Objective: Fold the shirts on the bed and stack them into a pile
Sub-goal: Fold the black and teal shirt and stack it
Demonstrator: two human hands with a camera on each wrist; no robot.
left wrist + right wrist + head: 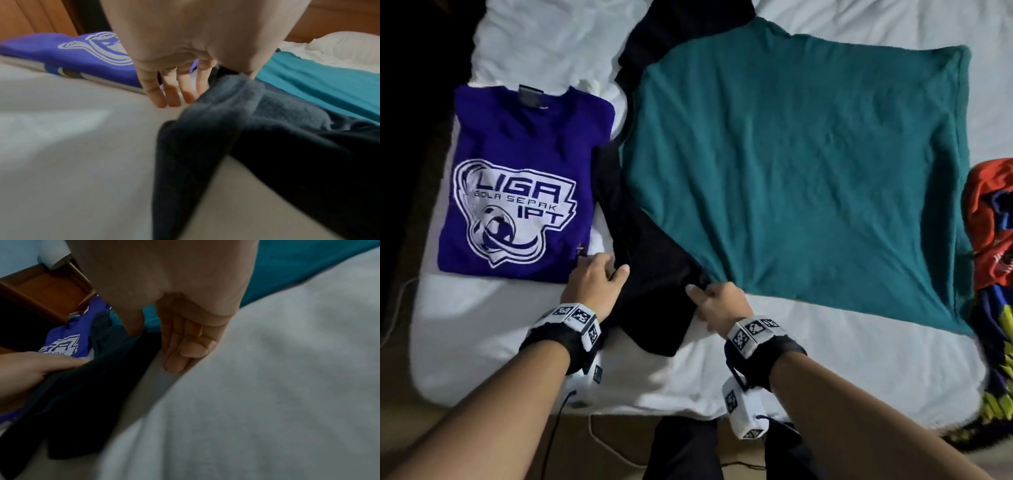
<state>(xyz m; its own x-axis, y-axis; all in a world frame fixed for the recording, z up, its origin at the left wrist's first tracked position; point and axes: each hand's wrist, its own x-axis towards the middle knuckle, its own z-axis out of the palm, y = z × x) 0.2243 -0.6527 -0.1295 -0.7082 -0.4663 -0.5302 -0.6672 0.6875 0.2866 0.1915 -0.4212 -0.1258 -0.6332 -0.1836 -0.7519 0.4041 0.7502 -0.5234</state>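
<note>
Both hands pinch the near hem of the black shirt (650, 274) at lower centre: left hand (594, 279) on its left edge, right hand (717, 301) on its right. Its long axis runs away toward the top of the frame, under the teal shirt (791, 164); the folded purple shirt (517, 178) lies just left.

Both forearms reach forward side by side, each wrist wrapped in a dark band carrying white marker blocks. The left hand (595, 278) lies palm down, its thumb (619, 275) pointing toward the other hand and its fingers (171, 91) long and slightly spread, tips angled downward. The right hand (717, 301) is also palm down; its thumb (132, 324) stretches out toward the left hand while its fingers (185, 345) are bent and bunched together beneath the palm.
</note>
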